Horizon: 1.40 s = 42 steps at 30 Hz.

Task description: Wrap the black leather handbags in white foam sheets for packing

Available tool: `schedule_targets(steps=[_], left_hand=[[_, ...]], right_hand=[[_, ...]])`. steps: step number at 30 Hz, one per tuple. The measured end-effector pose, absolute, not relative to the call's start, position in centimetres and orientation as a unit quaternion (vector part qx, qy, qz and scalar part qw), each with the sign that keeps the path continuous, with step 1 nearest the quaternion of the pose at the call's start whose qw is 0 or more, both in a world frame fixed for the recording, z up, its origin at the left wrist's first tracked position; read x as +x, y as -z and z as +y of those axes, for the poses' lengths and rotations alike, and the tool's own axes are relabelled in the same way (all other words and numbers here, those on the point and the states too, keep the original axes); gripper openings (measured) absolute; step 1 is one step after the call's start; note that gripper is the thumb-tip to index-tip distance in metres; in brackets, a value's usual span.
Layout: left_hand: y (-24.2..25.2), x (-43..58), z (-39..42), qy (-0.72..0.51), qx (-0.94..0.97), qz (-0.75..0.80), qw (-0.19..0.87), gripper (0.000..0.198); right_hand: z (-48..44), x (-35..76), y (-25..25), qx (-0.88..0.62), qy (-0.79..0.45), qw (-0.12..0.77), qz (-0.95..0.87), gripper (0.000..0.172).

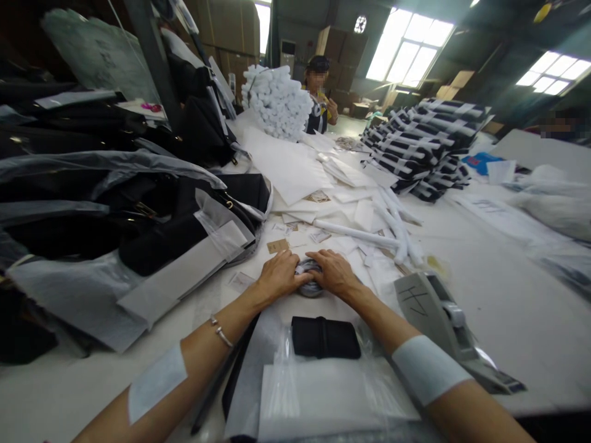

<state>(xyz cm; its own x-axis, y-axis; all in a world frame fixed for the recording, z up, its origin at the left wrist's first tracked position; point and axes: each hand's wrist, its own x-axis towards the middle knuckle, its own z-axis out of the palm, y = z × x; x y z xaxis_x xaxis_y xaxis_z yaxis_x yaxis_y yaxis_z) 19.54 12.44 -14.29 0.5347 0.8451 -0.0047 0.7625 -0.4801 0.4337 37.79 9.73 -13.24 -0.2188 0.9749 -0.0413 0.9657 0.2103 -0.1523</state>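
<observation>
My left hand and my right hand close in from both sides on a coiled grey bundle on the white table. Fingers of both hands curl over its edges, and the thumbs meet near its middle. Just below the hands lies a black rolled item with a band round it. It rests on a clear plastic bag with a white sheet inside. A brown tag lies beyond my left hand.
Black bags in plastic pile up on the left. A grey tape dispenser stands right. White rolls, white sheets and stacked black-and-white bundles lie farther back. A person is beyond the table.
</observation>
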Motion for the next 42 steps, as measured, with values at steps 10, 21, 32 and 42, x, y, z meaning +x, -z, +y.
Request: schedule_targets(steps=[10, 21, 32, 42], left_hand=[[14.5, 20.0, 11.0, -0.061, 0.873, 0.453, 0.171, 0.018], [14.6, 20.3, 11.6, -0.072, 0.871, 0.440, 0.205, 0.013], [15.1, 20.5, 11.7, -0.070, 0.871, 0.447, 0.192, 0.016], [15.2, 20.5, 11.9, -0.067, 0.872, 0.454, 0.169, 0.016]], right_hand=[[7.8, 37.1, 13.9, -0.592, -0.100, 0.043, -0.798, 0.020], [13.9, 44.9, 9.0, -0.790, -0.114, 0.010, -0.602, 0.024], [16.0, 51.2, 8.0, -0.829, -0.104, -0.132, -0.534, 0.013], [15.1, 49.8, 12.9, -0.825, -0.049, -0.111, -0.552, 0.024]])
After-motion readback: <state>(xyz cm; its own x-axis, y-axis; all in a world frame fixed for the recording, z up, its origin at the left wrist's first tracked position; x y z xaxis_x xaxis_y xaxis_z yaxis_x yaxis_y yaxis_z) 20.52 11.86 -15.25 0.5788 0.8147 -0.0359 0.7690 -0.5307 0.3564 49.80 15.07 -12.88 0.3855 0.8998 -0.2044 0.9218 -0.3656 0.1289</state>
